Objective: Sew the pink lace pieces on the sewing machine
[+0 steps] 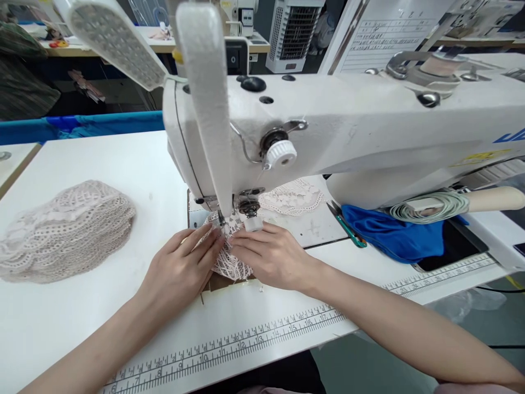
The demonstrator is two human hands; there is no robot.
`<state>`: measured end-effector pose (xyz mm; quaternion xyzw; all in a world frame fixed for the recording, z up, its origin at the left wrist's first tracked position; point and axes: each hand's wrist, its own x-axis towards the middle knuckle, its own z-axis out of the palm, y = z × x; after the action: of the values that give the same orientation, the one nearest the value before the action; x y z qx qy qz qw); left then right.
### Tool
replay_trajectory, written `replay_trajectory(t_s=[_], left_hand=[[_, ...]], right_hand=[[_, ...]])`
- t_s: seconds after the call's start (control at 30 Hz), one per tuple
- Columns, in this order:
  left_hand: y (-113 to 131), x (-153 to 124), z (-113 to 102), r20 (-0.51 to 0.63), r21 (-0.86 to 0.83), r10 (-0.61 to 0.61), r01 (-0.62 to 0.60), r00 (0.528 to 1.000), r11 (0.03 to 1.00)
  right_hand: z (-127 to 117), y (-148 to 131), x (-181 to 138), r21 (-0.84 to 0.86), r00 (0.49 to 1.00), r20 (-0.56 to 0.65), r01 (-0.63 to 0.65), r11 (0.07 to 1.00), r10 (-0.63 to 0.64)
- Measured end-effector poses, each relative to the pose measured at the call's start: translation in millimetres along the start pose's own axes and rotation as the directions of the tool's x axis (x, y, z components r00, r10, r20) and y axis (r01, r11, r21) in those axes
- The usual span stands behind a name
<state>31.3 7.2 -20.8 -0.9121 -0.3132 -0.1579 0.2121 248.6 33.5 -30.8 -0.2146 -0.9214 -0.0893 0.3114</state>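
A small piece of pale lace fabric [233, 264] lies under the needle area of a white sewing machine [328, 117]. From the left, my left hand [182, 262] holds the lace with its fingers close together, fingertips beside the presser foot [222, 219]. My right hand [274, 254] grips the lace from the other side, fingers bent together and partly under a small white block on the machine. The fingertips hide parts of the fabric edge. Behind the needle, another stretch of pale lace [293, 197] rests on the machine bed.
A stack of lace pieces [74, 230] sits on the left of the white table [151, 158]. To the right are green-handled snips [348, 227], blue cloth [394, 232], a phone [455, 246] and coiled pale cord [430, 207]. A printed ruler [241, 347] follows the front edge.
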Motion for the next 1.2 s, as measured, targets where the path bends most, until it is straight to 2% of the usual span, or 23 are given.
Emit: replay_trajectory(t_s=[0.9, 1.2], left_hand=[[-3.9, -0.9, 0.6, 0.010, -0.066, -0.057, 0.057, 0.998, 0.996], [-2.7, -4.6, -2.3, -0.025, -0.097, -0.046, 0.043, 0.999, 0.994]], right_hand=[[4.4, 0.5, 1.8, -0.097, 1.000, -0.003, 0.021, 0.995, -0.021], [1.8, -1.7, 3.1, -0.121, 0.998, -0.034, 0.048, 0.992, -0.052]])
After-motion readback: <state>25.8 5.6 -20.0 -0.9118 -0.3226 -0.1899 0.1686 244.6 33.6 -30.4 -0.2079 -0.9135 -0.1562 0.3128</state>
